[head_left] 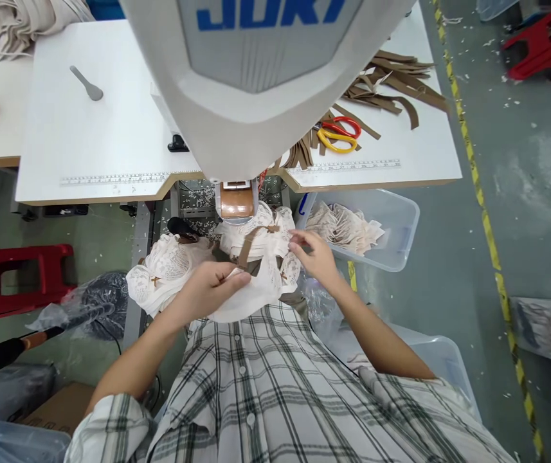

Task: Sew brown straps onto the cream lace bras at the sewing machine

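Observation:
A white lace bra [249, 297] lies stretched in front of me, below the sewing machine head. My left hand [215, 287] is closed in a pinch on its edge, where a brown strap [247, 247] meets the white cloth. The strap curves from these fingers up to the lace at the right. My right hand [314, 257] pinches the lace at the right side of the bra between thumb and fingers. Another lace bra with a small brown bow [155, 281] lies by my left wrist. More white lace cups [236, 236] rest under the machine's brown plate [236, 203].
The sewing machine [265, 83] overhangs a white table [96, 128]. On its right lie brown strips [391, 83] and scissors with red and yellow handles [337, 136]. A clear bin [400, 238] with pale pieces stands at right. A red stool [19, 276] is at left.

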Demonstrator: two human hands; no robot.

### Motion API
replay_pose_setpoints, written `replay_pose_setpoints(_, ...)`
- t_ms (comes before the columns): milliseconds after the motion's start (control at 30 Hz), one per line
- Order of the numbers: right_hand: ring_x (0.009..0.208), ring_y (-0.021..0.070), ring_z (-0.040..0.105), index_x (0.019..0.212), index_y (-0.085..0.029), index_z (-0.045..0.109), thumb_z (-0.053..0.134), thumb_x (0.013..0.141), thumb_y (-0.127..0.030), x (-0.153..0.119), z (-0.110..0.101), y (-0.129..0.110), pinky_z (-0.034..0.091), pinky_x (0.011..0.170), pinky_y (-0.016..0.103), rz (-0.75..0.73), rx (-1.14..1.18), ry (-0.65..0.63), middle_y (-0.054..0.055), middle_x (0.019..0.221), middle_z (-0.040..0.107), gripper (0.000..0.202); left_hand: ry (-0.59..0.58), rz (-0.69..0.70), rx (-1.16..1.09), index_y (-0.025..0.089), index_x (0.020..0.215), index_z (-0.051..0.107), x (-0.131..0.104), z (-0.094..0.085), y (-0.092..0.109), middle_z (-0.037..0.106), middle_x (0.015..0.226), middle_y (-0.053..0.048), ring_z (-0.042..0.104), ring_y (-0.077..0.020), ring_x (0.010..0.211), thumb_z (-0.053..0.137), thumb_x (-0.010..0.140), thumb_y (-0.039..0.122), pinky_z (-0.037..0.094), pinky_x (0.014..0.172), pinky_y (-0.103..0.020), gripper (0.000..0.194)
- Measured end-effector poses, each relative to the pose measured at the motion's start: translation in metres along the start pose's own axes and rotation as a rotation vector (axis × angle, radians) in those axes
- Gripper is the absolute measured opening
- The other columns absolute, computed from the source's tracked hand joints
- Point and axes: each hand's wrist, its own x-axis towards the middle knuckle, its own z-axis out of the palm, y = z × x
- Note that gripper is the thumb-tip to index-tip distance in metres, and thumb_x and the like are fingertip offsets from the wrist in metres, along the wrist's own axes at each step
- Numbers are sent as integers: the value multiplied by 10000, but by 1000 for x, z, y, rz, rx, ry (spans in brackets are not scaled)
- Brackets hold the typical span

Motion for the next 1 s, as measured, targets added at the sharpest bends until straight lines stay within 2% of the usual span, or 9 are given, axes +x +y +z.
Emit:
replay_pose_setpoints(100,1047,262,611,1306,-98,535,621,848,-463,-7,21,52,490,864,387,301,-59,-135,192,1188,635,592,-52,-257,-468,173,688,630,-5,7,-9,561,574,18,478,-110,490,584,870,591,326,464,-230,458)
replay_pose_setpoints(267,811,168,593,1032,-142,626,582,840,-518,-28,24,82,457,721,271,316,-24,-325,55,938,674,424,214,-471,-726,163,778,652,-5,-7,-41,638,605,-7,570,-146,523,736,742,566,451,530,-258,414)
replay_pose_setpoints(433,586,110,408,599,-187,490,552,857,-584,-34,-34,59,285,578,232,239,-32,-399,-50,587,449,477,437,-458,-239,162,828,654,21,-51,-72,652,688,-43,614,-230,661,654,753,585,504,645,-344,429)
replay_pose_setpoints(567,539,90,333,531,-186,375,616,849,-544,-28,-48,-5,203,559,256,140,-49,-386,-57,536,352,535,577,-170,413,138,1014,663,54,-16,-49,646,1089,-181,521,-396,1180,701,720,424,418,984,-504,412)
replay_pose_setpoints(667,547,88,366,600,-179,476,608,871,-510,-14,-41,-51,252,554,237,99,140,-389,-58,543,408,448,43,80,96,181,980,678,66,44,-19,661,1009,-115,565,-325,1088,732,726,417,439,945,-409,351)
replay_pose_setpoints(700,563,90,394,655,-177,521,607,874,-509,-9,-40,-59,286,560,229,90,232,-382,-55,572,448,407,-195,48,-69,177,895,686,66,60,-12,661,884,-77,599,-284,947,724,747,438,463,857,-366,302)
replay_pose_setpoints(767,670,112,494,844,-175,596,631,859,-521,1,-44,-65,388,634,231,42,359,-306,-20,731,562,349,-374,-21,-229,154,749,669,65,76,-6,600,681,-28,561,-202,697,656,810,505,438,685,-302,356)
replay_pose_setpoints(900,1092,208,567,1308,-178,476,730,754,-587,4,-50,-48,459,923,338,-48,439,-269,129,1257,560,733,-273,-149,-570,139,862,721,60,58,-16,646,703,-24,549,-151,639,705,792,486,419,640,-258,354)
replay_pose_setpoints(1000,952,192,608,1235,-157,552,705,788,-587,-3,-31,-41,476,822,309,8,392,-457,104,1123,638,639,-168,-278,-926,160,978,748,59,36,-25,707,789,-47,617,-169,708,838,661,437,467,685,-259,430)
